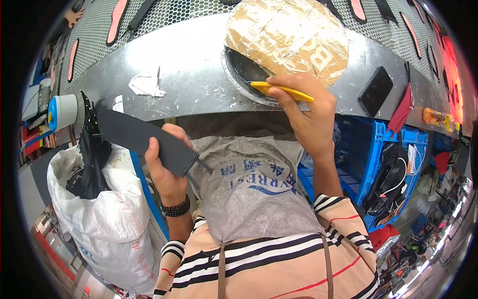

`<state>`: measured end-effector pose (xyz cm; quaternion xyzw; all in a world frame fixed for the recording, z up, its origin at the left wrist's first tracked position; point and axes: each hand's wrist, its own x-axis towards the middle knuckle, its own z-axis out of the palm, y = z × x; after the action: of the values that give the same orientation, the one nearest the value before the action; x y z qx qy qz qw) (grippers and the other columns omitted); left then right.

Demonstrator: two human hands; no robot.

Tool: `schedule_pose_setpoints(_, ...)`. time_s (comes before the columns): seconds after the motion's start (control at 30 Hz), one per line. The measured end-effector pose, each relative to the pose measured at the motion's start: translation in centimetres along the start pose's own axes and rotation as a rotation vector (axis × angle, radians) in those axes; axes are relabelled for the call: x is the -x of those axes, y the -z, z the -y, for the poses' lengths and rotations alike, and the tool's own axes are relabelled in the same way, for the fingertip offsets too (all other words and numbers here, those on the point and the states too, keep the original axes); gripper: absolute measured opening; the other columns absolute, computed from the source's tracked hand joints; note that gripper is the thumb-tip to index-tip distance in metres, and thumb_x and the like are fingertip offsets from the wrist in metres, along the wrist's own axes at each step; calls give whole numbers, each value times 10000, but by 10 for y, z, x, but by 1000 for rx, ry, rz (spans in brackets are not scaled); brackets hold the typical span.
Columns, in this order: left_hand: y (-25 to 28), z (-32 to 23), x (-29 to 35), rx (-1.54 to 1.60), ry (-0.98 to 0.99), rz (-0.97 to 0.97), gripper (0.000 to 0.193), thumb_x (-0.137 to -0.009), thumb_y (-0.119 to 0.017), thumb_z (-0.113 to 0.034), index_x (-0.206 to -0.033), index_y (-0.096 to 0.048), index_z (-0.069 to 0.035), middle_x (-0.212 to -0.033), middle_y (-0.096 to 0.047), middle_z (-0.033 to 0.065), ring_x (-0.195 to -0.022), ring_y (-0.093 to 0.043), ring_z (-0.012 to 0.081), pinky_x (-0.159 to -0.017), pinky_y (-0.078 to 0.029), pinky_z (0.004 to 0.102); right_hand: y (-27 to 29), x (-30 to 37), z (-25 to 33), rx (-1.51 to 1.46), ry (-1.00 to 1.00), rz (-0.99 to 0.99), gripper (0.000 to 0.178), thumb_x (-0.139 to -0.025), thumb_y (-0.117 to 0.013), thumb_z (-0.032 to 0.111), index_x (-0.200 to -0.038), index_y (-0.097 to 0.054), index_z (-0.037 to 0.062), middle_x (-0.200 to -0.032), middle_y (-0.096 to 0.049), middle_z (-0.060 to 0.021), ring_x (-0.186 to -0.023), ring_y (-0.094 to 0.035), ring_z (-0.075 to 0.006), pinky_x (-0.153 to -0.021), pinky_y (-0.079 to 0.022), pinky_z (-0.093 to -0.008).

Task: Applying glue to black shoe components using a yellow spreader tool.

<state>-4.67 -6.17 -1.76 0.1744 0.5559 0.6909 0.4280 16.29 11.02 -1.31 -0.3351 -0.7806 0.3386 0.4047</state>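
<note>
My left hand point(167, 169) is closed on a flat black strip point(134, 132), held tilted above my lap with its far end toward the left. My right hand point(311, 112) pinches a slim yellow-handled brush point(286, 91). The brush's tip points left, over the open part of a round metal bowl point(230, 74) with a dark inside; its bristles are too small to make out. A cardboard disc point(289, 37) wrapped in clear tape covers most of the bowl. A grey apron point(254, 199) lies over my lap.
Black insole-shaped pieces with pink middles point(117, 22) lie on the mesh conveyor point(169, 25) beyond the metal table point(184, 65). A phone point(376, 91) lies right, a crumpled white scrap point(145, 84) left. A white sack point(109, 219) and blue crates point(371, 164) flank me. Another person's hand point(74, 17) shows far left.
</note>
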Motion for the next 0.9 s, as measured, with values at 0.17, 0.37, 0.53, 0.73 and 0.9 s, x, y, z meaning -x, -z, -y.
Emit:
schedule_pose_setpoints(0.17, -21, -3, -3, -166, -18, -28, 346, -1012, -510, -250, -1243, -548, 5, -918, -614, 89, -675, -597, 138, -480, -465, 258, -3, -3, 0, -4, -30, 37, 135, -815, -760, 87, -919, -706, 20, -848, -703, -103, -770, -655, -266, -695, -500, -345)
schedule_pose_setpoints(0.37, -23, 10, -13, -142, -159, -93, 360, -986, -555, -128, -1309, -494, 19, -1008, -625, 133, -761, -635, 177, -542, -535, 292, -6, -4, 0, -41, -68, 29, 107, -854, -734, 88, -922, -703, 11, -859, -701, -123, -764, -666, -267, -687, -509, -331)
schedule_pose_setpoints(0.53, -25, 8, -13, -250, -217, -111, 360, -981, -555, -89, -1316, -483, 22, -1056, -618, 159, -831, -668, 205, -619, -610, 337, -6, -7, 2, -43, -130, -7, 121, -898, -711, 110, -950, -700, 0, -868, -715, -97, -747, -679, -189, -651, -516, -281)
schedule_pose_setpoints(0.73, -46, -1, -13, -245, -182, -124, 348, -986, -561, -104, -1303, -488, 21, -1084, -607, 171, -852, -676, 217, -635, -639, 351, -3, -7, 31, -594, -456, -104, 148, -945, -680, 143, -989, -697, 3, -851, -698, -37, -786, -658, -100, -619, -507, -217)
schedule_pose_setpoints(0.9, -52, -3, -9, -298, -216, -77, 316, -986, -572, -103, -1269, -500, 19, -1088, -589, 151, -878, -668, 216, -644, -636, 344, -18, -2, 22, -471, -136, -114, 120, -890, -720, 91, -976, -699, 10, -848, -702, -70, -763, -666, -153, -649, -521, -278)
